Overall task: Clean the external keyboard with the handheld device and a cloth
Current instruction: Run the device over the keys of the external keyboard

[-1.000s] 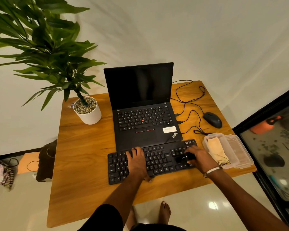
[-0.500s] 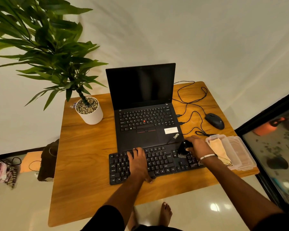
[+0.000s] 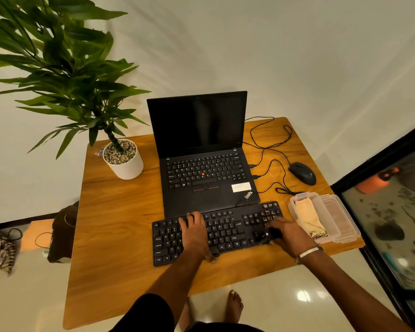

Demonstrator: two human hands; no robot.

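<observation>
Wooden table [image 3: 120, 226] | external keyboard [image 3: 225, 231] lies before laptop [image 3: 201, 168] | right hand [image 3: 286, 233] moved from keyboard's far edge down to its right end, grasping black handheld device [image 3: 264, 236] | left hand [image 3: 194, 233] flat on keys, unmoved | cloth [image 3: 309, 216] in container [image 3: 340, 221]

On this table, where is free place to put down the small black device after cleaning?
Bare wood lies left of the external keyboard, between the plant pot and the table front edge. A strip along the front edge is also free. The right side is crowded: mouse, cables and plastic box holding the cloth.
</observation>
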